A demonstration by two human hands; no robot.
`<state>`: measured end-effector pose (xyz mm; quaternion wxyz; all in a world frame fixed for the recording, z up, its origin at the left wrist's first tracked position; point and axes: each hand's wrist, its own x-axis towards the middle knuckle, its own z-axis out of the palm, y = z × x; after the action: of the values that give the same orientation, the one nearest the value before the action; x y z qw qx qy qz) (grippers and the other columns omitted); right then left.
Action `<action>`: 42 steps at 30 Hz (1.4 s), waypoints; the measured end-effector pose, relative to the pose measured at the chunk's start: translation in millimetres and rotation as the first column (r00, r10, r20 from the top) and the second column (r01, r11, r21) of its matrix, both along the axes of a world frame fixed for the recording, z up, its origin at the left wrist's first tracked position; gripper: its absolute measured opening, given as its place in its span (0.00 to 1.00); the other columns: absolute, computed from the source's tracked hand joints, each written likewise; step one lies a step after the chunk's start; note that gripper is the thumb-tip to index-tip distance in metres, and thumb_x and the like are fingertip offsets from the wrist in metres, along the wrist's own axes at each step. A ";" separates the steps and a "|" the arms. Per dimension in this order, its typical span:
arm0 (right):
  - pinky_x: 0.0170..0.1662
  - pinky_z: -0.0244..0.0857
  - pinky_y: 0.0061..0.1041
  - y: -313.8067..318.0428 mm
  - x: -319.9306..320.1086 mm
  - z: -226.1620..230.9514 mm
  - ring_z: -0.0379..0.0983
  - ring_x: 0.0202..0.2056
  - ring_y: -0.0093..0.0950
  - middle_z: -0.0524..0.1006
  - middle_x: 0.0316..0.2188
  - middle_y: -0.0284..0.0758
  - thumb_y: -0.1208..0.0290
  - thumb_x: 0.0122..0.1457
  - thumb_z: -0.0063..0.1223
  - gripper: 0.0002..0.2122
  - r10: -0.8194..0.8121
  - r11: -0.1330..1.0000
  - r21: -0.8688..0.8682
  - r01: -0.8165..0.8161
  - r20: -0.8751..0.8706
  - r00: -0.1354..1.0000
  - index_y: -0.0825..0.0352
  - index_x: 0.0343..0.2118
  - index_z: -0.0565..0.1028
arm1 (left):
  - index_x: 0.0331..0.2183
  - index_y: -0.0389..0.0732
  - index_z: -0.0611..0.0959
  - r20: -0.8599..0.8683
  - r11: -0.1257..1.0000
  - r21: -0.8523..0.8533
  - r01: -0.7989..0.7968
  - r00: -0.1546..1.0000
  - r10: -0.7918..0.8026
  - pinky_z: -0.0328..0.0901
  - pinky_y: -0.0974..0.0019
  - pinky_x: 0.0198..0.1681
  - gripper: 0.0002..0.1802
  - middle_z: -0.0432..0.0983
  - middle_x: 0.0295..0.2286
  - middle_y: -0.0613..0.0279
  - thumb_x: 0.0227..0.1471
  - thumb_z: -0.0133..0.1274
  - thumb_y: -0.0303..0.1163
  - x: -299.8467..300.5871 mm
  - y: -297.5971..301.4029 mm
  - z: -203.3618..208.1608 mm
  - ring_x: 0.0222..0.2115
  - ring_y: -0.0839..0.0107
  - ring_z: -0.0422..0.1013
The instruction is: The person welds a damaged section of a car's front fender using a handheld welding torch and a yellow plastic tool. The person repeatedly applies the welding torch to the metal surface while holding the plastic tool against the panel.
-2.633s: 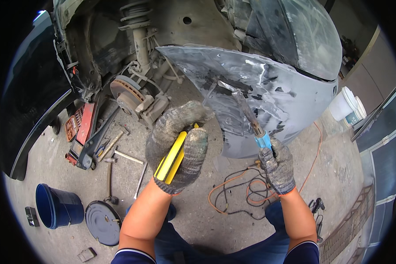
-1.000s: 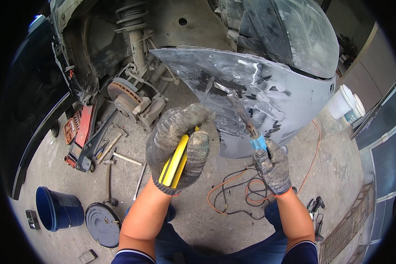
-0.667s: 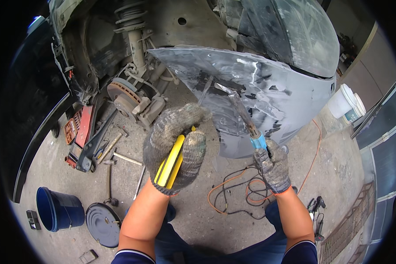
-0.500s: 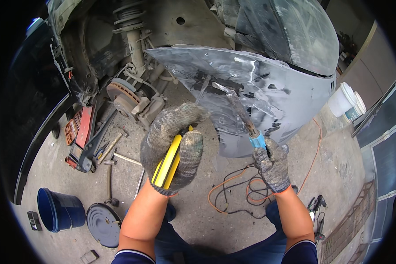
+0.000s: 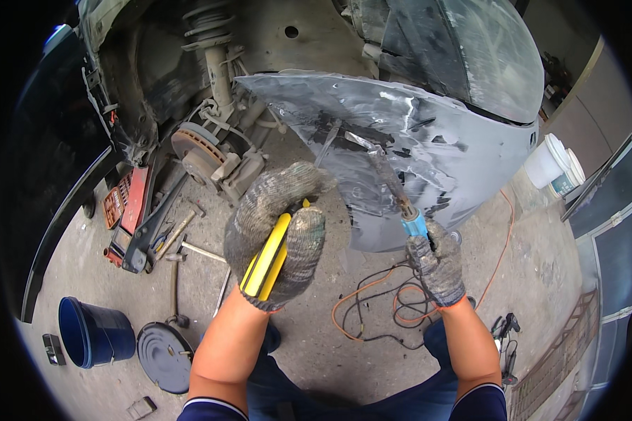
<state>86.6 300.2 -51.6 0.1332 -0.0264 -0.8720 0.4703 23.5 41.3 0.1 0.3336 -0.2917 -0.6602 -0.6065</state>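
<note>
My left hand [image 5: 277, 228], in a worn grey knit glove, is closed around a yellow and black utility knife [image 5: 266, 256], which lies along the palm. A thin grey strip [image 5: 328, 144] runs from its fingertips to the panel. My right hand [image 5: 437, 263], gloved alike, grips the blue handle of a soldering iron [image 5: 393, 186]. The iron's long, rusty shaft slants up and left; its bright flat tip is at a dark, scorched patch on the grey bumper panel [image 5: 484, 144]. Whether tip and panel touch, I cannot tell. Pale scuffs and black marks surround the patch.
Left of the panel are an exposed brake disc [image 5: 196, 156], a red floor jack [image 5: 139, 200] and hammers [image 5: 177, 235]. A blue bucket [image 5: 95, 333] and round black lid [image 5: 163, 356] stand lower left. Cables [image 5: 393, 298] coil between my feet; white buckets [image 5: 548, 161] stand right.
The panel and the soldering iron sit very slightly farther right in view. My right hand has shifted a little right with the iron; my left hand keeps nearly the same place and hold.
</note>
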 end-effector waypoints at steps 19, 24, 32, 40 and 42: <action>0.35 0.67 0.27 -0.6 4.9 3.1 0.71 0.28 0.26 0.76 0.27 0.37 0.67 0.61 0.56 0.13 0.030 0.998 -0.057 -0.028 0.030 0.999 0.70 0.43 0.74 | 0.40 0.37 0.82 0.028 0.990 0.127 0.055 0.998 -0.059 0.68 0.65 0.43 0.12 0.79 0.37 0.55 0.54 0.55 0.31 -1.5 3.0 -3.2 0.37 0.65 0.75; 0.35 0.68 0.26 -8.0 2.5 -1.4 0.72 0.28 0.25 0.77 0.27 0.36 0.66 0.62 0.55 0.13 0.080 0.996 -0.040 -0.080 -0.001 0.997 0.70 0.44 0.75 | 0.43 0.32 0.77 -0.004 1.000 0.015 0.024 1.000 -0.024 0.69 0.58 0.47 0.19 0.79 0.37 0.48 0.58 0.54 0.39 -3.1 -2.5 -2.7 0.36 0.63 0.77; 0.34 0.68 0.26 -12.8 -3.3 -9.0 0.73 0.27 0.24 0.77 0.26 0.35 0.63 0.62 0.55 0.15 0.075 0.987 -0.144 -0.073 0.003 0.997 0.70 0.45 0.75 | 0.44 0.32 0.77 0.027 0.999 0.047 0.026 0.999 -0.028 0.68 0.57 0.49 0.20 0.79 0.37 0.48 0.58 0.54 0.39 -1.9 -2.1 -2.8 0.36 0.63 0.77; 0.23 0.58 0.17 -10.2 4.1 -21.5 0.64 0.21 0.15 0.70 0.22 0.27 0.61 0.64 0.52 0.14 0.074 0.982 -0.170 -0.076 -0.016 0.997 0.69 0.43 0.71 | 0.43 0.35 0.80 0.014 0.992 0.105 0.072 0.997 -0.073 0.67 0.63 0.46 0.15 0.79 0.37 0.53 0.56 0.55 0.33 -3.5 0.2 -4.4 0.37 0.66 0.75; 0.31 0.64 0.23 -14.5 3.6 -17.3 0.69 0.26 0.22 0.75 0.26 0.33 0.63 0.63 0.53 0.14 0.060 0.984 -0.169 -0.057 0.015 0.998 0.69 0.43 0.73 | 0.42 0.36 0.81 0.026 0.990 0.116 0.083 0.996 -0.087 0.68 0.66 0.43 0.13 0.79 0.37 0.55 0.55 0.55 0.31 -2.9 0.3 -3.8 0.37 0.67 0.75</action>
<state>90.1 285.7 -68.8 0.1078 -0.0168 -0.8309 0.5456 20.5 41.6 -3.6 0.3135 -0.2906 -0.6161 -0.6616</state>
